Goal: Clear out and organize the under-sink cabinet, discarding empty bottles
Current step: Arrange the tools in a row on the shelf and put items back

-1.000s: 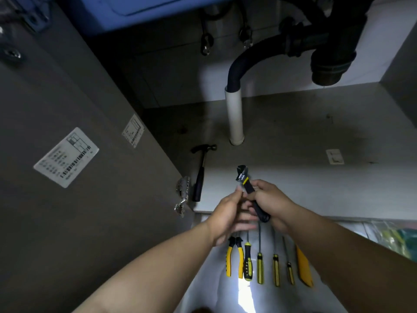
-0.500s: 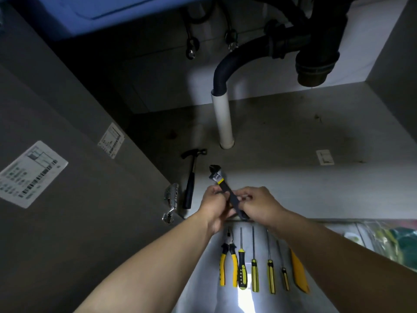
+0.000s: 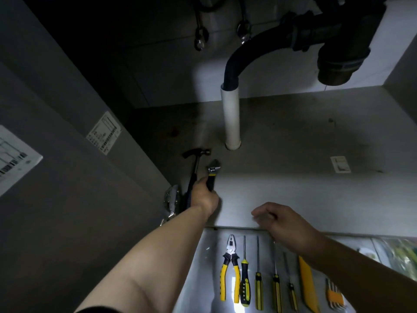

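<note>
Possession of the adjustable wrench (image 3: 212,171) has passed from two hands to one. A moment ago both hands met on it in front of the cabinet, the right gripping its handle. Now the left hand (image 3: 204,197) alone grips the black handle and has carried it left and inward, just beside the hammer (image 3: 195,164) on the cabinet floor (image 3: 293,136). The right hand (image 3: 279,219) has let go and hovers over the floor's front edge, its fingers (image 3: 259,213) loosely curled and holding nothing.

For the task, this reads as sorting rather than discarding. The wrench looks bound for a place next to the hammer, starting a tool group inside the cabinet, while the pliers (image 3: 230,263) and screwdrivers (image 3: 244,279) wait in a row outside on the pale surface below.

Only the wrench's head and yellow collar show above the left hand. Its long axis runs front to back, roughly parallel to the hammer's handle. The jaw end points into the cabinet, toward the back wall and slightly toward the white drain pipe (image 3: 231,118). In this dim corner, it is hard to tell whether the wrench already touches the floor or is held just above it.
</note>
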### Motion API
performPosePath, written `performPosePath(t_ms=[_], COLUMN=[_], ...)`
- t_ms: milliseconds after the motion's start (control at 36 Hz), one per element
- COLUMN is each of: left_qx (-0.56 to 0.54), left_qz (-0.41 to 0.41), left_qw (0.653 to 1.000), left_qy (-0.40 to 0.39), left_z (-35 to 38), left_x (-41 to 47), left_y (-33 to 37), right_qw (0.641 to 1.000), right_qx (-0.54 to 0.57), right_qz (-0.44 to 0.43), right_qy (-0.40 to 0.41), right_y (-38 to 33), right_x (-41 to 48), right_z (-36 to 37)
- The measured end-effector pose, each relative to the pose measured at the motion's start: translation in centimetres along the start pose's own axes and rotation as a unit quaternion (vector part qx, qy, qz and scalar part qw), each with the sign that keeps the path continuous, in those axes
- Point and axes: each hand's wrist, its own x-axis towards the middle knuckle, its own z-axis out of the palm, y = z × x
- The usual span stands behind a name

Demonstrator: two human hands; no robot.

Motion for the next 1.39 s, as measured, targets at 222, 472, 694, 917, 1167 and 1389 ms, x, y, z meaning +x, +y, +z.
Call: performPosePath(t_ms=[222, 472, 694, 917, 1167, 1389], left_qx=[0.176, 0.28, 0.271, 0.309, 0.299, 0.242], left_qz=[0.067, 0.095, 0.089, 0.171, 0.356, -0.059], left_qw=[0.982, 0.955, 0.958, 0.932, 0.87, 0.953], left_qy=[0.007, 0.022, 0.031, 0.084, -0.162, -0.173], left_z=[-0.5, -0.5, -0.6, -0.7, 1.8, 7.3], left_x=[-2.2, -4.0, -3.3, -5.7, -12.5, -15.0], left_y=[0.2, -0.3, 0.0, -2.1, -8.3, -10.5], right_qw=[1.0, 0.999, 0.999, 0.993, 0.912, 0.867], right_qx=[0.013, 0.003, -0.015, -0.101, -0.39, -0.459], right_qz=[-0.008, -0.015, -0.024, -0.051, -0.104, -0.019], right_qy=[-0.014, -0.03, -0.033, -0.034, -0.073, -0.192], right_y=[0.2, 0.3, 1.0, 2.0, 3.9, 6.0], right_x=[0.3, 0.1, 0.3, 0.8, -0.9, -0.8], right_z=[0.9, 1.6, 1.9, 2.2, 2.3, 1.8])
